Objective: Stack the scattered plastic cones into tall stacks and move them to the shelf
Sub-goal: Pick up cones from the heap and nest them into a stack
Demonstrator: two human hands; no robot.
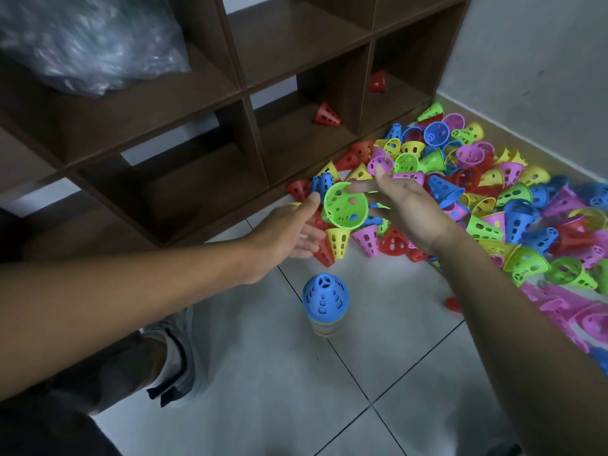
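Grey-white tiled floor (329, 406) nearest, a grey-and-white sneaker (174, 363) at the left. Just beyond, a short upright stack of perforated plastic cones topped by a blue cone (325, 299), standing alone on the floor, apart from the pile. Above it both arms reach forward. Left hand (286, 235) has fingers straight and spread, holding nothing, index tip just beside the rim of a green perforated plastic cone (345, 205). Right hand (404, 205) is palm-up with loose fingers; fingertips meet the green cone's far side, wide mouth facing the camera; cannot tell if the grip is firm. Behind and right, a big scattered pile of multicoloured plastic cones (493, 192) along the floor toward the wall corner. Farther, dark brown wooden cubby shelf (250, 93); one red cone (326, 115) lies in a lower compartment, another red cone (377, 81) in the compartment to its right. A clear plastic bag (88, 41) sits on an upper-left shelf board.
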